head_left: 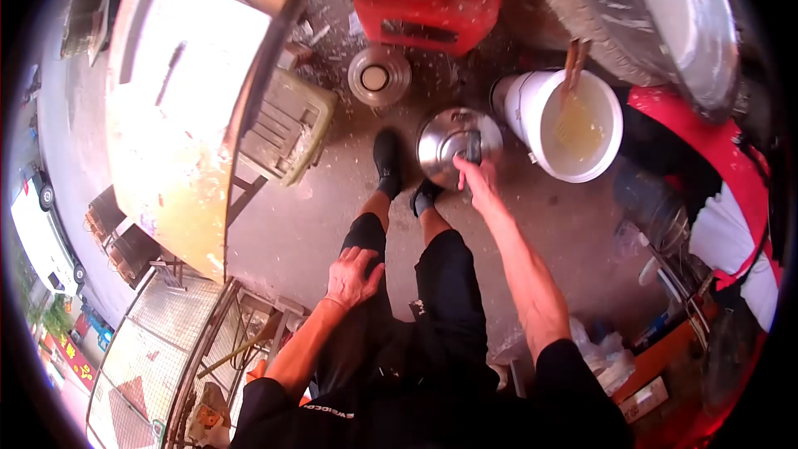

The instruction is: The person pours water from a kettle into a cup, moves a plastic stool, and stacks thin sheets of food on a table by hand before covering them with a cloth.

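A round stainless steel vessel (438, 145), which looks like a kettle from above, stands on the floor by my feet. It has a black handle (474, 146) across its top. My right hand (475, 181) reaches down to this handle, its fingers closed at the near end; the far side of the grip is hidden. My left hand (355, 276) lies on my left thigh, fingers stretched out and holding nothing. To the right of the vessel, a white bucket (539, 135) holds yellowish liquid, with brown sticks (573, 62) leaning in it.
A red box-like unit (432, 12) stands ahead, with a round glass-like object (380, 75) near it. On the left are a table with a white sheet (191, 41), a greenish crate (291, 129) and a wire-mesh rack (162, 337). Red and white fabric (715, 150) lies at right.
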A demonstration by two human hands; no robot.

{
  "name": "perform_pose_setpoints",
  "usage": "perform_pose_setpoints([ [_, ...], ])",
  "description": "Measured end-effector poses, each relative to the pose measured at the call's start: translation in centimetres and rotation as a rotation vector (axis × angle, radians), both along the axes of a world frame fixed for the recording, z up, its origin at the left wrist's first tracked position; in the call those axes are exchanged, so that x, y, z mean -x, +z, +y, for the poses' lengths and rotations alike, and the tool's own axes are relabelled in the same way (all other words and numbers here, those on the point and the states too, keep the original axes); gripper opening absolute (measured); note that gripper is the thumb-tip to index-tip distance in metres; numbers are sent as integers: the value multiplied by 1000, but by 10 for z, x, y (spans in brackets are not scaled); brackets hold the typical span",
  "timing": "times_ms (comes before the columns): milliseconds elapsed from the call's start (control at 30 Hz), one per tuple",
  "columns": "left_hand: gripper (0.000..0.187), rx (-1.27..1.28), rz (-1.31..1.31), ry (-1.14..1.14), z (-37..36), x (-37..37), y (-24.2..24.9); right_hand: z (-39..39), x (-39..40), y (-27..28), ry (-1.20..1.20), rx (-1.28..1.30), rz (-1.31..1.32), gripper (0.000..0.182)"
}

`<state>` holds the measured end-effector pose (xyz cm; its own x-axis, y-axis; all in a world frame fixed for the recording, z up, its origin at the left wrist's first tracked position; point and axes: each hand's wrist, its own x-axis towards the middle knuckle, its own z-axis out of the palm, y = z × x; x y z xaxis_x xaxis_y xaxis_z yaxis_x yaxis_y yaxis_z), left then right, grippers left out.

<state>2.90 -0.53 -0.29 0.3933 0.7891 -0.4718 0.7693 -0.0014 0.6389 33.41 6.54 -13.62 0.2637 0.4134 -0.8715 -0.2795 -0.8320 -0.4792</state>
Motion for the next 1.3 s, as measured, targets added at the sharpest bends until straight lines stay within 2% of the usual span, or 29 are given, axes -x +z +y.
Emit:
perform_pose_setpoints([
  [33, 22, -22, -5, 0, 13, -9, 11, -4, 1, 19, 31, 37, -27, 18],
  [100, 22, 13, -137, 201, 49, -28, 28, -11, 3, 55, 90, 52, -46, 20],
  [167, 23, -92, -168, 155, 118, -53, 60, -18, 8, 85, 116, 0, -95, 20],
  [233, 29, -387, -235, 62, 192, -77, 76, -29, 10, 101, 158, -40, -93, 19],
  [300, 38, -519, -204, -24, 261, -103, 87, -50, 14, 110, 167, -85, -154, 19],
  [367, 51, -770, -271, -142, 328, -126, 74, -34, 14, 115, 158, -145, -225, 19],
  [433, 65, -816, -70, -175, 374, -147, 58, -34, 15, 147, 282, -73, -248, 17],
  [467, 65, -817, -71, -176, 392, -155, 50, -38, 14, 146, 348, -68, -277, 17],
  [500, 71, -881, -19, -209, 412, -164, 44, -34, 19, 155, 288, -88, -252, 18],
  [567, 77, -923, 29, -253, 434, -174, 36, -23, 20, 180, 284, 72, -224, 41],
  [633, 82, -679, 167, -353, 448, -180, 32, -24, 23, 190, 261, 72, -218, 40],
  [667, 67, -748, 138, -431, 456, -177, 22, -21, 23, 193, 244, 54, -218, 40],
  [833, 65, -730, 115, -454, 468, -179, 26, 0, 20, 231, 257, 57, -238, 40],
  [933, 66, -814, 79, -429, 473, -176, 32, 13, 23, 251, 248, 40, -239, 37],
  [1000, 73, -739, 53, -291, 474, -172, 39, 22, 22, 270, 242, 25, -249, 35],
  [1033, 73, -729, 54, -283, 466, -164, 48, 31, 21, 284, 178, 3, -151, 30],
  [1100, 76, -813, -166, -89, 448, -142, 71, 48, 19, 299, 123, -29, -56, 27],
  [1167, 79, -682, -246, 48, 408, -109, 95, 57, 15, 313, 22, -65, 6, 35],
  [1233, 79, -457, -243, 150, 354, -71, 108, 68, 10, 321, 55, -82, -2, 38],
  [1300, 79, -347, -280, 206, 293, -35, 98, 82, 6, 335, 37, -107, 23, 38],
])
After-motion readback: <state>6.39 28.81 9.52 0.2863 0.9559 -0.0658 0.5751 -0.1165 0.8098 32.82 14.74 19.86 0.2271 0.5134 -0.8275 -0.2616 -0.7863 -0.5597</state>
